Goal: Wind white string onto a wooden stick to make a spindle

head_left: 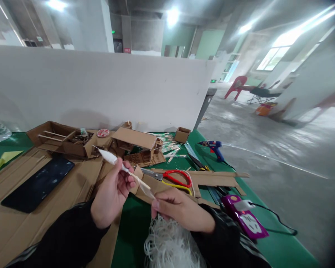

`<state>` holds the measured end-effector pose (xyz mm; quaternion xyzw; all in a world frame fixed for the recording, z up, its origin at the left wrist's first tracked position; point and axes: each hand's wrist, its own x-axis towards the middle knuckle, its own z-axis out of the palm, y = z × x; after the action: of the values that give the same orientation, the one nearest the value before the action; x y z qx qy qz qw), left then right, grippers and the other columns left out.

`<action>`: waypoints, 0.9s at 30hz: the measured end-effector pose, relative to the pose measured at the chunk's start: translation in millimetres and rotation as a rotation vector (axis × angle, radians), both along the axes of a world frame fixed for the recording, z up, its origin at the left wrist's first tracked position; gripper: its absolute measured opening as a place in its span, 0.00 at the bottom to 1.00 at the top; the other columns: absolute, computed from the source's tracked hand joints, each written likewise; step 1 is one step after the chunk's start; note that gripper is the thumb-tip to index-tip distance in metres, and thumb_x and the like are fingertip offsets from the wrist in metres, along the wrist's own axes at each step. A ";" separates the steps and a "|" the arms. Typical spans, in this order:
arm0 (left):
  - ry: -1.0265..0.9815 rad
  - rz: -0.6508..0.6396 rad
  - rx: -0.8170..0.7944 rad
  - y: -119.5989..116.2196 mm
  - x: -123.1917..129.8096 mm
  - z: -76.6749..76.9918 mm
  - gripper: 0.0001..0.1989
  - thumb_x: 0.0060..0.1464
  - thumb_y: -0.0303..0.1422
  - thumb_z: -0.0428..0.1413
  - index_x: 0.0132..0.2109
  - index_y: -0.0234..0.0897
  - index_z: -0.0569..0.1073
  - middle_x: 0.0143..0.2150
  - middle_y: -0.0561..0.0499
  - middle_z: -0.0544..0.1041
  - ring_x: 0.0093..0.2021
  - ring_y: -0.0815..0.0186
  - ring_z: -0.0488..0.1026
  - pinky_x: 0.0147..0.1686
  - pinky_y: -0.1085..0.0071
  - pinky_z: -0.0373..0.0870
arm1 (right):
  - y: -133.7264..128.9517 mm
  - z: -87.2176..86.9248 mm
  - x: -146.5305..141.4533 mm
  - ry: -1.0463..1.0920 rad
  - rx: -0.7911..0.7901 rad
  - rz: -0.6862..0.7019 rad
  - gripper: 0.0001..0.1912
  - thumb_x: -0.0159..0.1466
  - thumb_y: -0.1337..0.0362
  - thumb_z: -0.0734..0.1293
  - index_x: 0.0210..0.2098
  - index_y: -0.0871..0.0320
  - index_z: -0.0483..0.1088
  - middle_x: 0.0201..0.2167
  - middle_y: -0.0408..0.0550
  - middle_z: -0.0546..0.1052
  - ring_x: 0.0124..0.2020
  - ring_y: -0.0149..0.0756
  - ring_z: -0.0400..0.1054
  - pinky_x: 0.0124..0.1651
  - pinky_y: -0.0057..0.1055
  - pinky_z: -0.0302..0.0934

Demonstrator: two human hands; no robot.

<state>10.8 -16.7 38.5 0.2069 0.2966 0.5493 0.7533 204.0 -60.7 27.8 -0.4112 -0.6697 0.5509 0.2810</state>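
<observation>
My left hand is closed round a thin wooden stick whose upper part is wrapped in white material that narrows to a pointed tip at the upper left. To its right, my right hand pinches the end of a thin, translucent white strip that runs down from the stick. Below my right hand lies a heap of curly, whitish strands. Just beyond my hands, red-and-yellow-handled scissors rest on pieces of cardboard.
A black phone lies on cardboard at left. Cardboard boxes and scattered sticks stand farther back. At right are a blue glue gun, black scissors and a purple power strip with a cable, near the green table's edge.
</observation>
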 end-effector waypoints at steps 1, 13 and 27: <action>-0.032 -0.024 -0.030 0.7 -1.2 0.8 0.10 0.63 0.32 0.53 0.34 0.33 0.72 0.28 0.53 0.72 0.22 0.76 0.70 0.23 0.81 0.73 | 0.1 -0.3 -0.9 -0.019 0.030 -0.063 0.23 0.68 0.52 0.60 0.26 0.61 0.76 0.17 0.39 0.62 0.19 0.26 0.54 0.23 0.24 0.47; 0.128 0.031 0.126 -6.9 4.7 0.0 0.12 0.50 0.38 0.65 0.32 0.33 0.74 0.30 0.55 0.72 0.26 0.74 0.69 0.25 0.79 0.73 | 10.6 -11.6 13.3 0.166 0.123 -0.486 0.20 0.66 0.57 0.59 0.20 0.58 0.66 0.14 0.37 0.58 0.17 0.26 0.50 0.21 0.26 0.43; 0.205 -0.009 0.218 -2.7 6.8 -22.3 0.13 0.54 0.41 0.61 0.33 0.34 0.76 0.37 0.50 0.74 0.35 0.70 0.69 0.30 0.77 0.69 | 2.2 -7.5 21.7 0.528 0.049 -0.193 0.22 0.66 0.50 0.60 0.36 0.61 0.78 0.16 0.41 0.67 0.16 0.26 0.55 0.19 0.24 0.49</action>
<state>17.6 -19.4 16.2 0.3439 0.3097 0.5510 0.6944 225.7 -58.5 20.3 -0.3086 -0.5441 0.5934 0.5066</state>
